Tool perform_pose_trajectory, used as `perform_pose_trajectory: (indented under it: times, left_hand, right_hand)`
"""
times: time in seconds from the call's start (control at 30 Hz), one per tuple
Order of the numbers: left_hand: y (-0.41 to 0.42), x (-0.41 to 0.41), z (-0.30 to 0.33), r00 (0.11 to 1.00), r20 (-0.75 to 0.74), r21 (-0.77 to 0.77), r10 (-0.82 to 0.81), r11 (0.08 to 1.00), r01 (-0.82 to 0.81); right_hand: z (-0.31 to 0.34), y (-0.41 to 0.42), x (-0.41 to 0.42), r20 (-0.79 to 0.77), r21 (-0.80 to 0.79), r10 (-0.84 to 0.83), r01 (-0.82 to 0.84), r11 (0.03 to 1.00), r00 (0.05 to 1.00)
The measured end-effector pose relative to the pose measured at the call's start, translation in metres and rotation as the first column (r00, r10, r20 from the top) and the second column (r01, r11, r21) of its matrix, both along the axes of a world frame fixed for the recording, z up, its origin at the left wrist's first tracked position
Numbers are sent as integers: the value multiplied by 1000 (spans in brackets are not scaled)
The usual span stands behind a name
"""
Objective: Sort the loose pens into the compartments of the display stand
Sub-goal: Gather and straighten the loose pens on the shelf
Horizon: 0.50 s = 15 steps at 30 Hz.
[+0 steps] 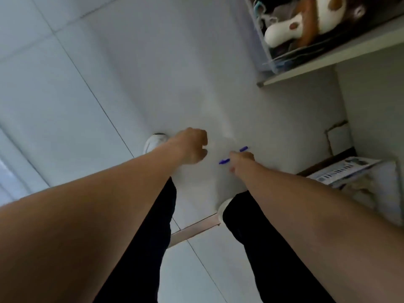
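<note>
Both arms reach down toward the pale tiled floor. My right hand (pixel 240 159) grips a blue pen (pixel 224 161); the pen's two ends stick out on either side of the fist. My left hand (pixel 192 146) is just to the left of it, fingers curled, and nothing shows in it. The display stand is not in view. The picture is blurred by motion.
A shelf edge (pixel 328 55) at the upper right carries a clear bin with plush toys (pixel 284 29). Lower right, papers and a printed sheet (pixel 345 169) lie on a low shelf. My dark trouser legs and white shoes (pixel 154 143) stand on the tiles.
</note>
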<state>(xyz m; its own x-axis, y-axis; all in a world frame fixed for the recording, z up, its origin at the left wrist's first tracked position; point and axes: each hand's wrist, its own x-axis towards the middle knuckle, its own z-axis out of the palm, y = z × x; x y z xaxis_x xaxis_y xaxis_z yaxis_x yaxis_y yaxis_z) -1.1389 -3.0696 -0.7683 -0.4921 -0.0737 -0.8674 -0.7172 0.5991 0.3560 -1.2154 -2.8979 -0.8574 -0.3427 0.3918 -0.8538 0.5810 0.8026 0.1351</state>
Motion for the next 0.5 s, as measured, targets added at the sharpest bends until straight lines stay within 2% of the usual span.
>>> perform_pose_trajectory:
  times: [0.17, 0.27, 0.37, 0.43, 0.5]
  left_hand:
    - [4, 5, -49, 1000, -14, 15, -24, 1000, 24]
    - [3, 5, -32, 1000, 10, 35, -14, 999, 13]
    - [1, -9, 36, 1000, 1, 97, 7, 995, -7]
    - [-1, -22, 105, 999, -17, 155, 33, 987, -30]
    - [-1, -37, 184, 992, -41, 255, 118, 961, -104]
  right_hand:
    - [-64, 20, -3, -101, 63, 10, -3, 998, 995]
    - [-43, 21, -4, -90, -67, -116, 110, 992, 989]
    - [44, 2, -12, -26, -343, -400, 368, 864, 916]
    - [135, -16, -21, 58, -493, -554, 507, 708, 831]
    - [240, -27, -27, 135, -590, -629, 572, 570, 766]
